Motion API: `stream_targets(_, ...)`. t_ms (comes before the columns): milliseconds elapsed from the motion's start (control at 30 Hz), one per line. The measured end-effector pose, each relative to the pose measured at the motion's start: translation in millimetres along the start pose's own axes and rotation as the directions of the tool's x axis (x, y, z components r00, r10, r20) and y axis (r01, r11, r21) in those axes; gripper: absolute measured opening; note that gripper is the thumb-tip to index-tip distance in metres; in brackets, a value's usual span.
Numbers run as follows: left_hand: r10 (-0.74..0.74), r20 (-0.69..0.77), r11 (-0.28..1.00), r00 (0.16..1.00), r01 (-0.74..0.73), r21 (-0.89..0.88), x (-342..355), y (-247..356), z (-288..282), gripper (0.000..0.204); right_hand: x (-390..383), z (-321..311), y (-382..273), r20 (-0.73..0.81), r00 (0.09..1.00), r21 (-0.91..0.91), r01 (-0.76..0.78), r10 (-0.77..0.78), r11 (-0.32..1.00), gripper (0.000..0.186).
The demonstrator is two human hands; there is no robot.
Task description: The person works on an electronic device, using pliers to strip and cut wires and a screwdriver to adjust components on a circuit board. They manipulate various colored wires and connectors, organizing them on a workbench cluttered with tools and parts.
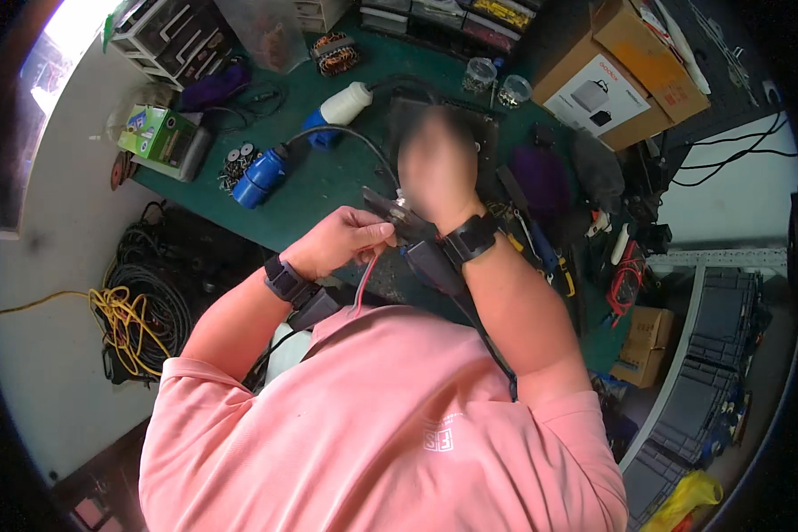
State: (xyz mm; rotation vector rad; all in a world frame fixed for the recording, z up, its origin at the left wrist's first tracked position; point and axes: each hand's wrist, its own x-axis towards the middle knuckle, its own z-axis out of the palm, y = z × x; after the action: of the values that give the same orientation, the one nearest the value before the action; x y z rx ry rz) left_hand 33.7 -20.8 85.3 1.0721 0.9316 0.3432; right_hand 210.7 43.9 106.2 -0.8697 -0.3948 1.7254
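Hands (350, 238) (439, 173) (left in a pinch) at dark plate (379, 203)

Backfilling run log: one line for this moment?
left hand: fingertips at dark plate, red and pale wires below | right hand: blurred, grip unclear | blue industrial connector: on green workbench

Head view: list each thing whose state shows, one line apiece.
Bare left hand, fingers closed; exact grip hidden.
Bare right hand, blurred; grip unclear.
Thin red-and-white wires, hanging below left hand.
Cylindrical blue plastic connector, lying on green bench, cable attached.
White-and-blue plastic plug, lying on bench.
Thick black cables, coiled.
Thin yellow cord, loosely tangled over them.
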Motion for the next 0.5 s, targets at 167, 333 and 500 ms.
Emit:
stream_targets(167,0.200,-0.030,0.979,0.979,-0.199,0.044,-5,1,2,0.032,-3,7,-1,0.016,0.999,-0.020,0.044,-0.043,0.999,0.032)
stream_targets(333,0.753,-0.401,0.551,0.521,-0.167,0.818,-35,33,14,0.059,-2,10,-3,-0.021,0.998,-0.023,0.061,-0.062,0.998,0.035)
stream_targets(500,0.797,-0.131,0.100,0.590,0.086,0.991,-16,48,48,0.069,-4,27,1,-0.083,0.992,-0.049,0.094,-0.098,0.994,0.036)
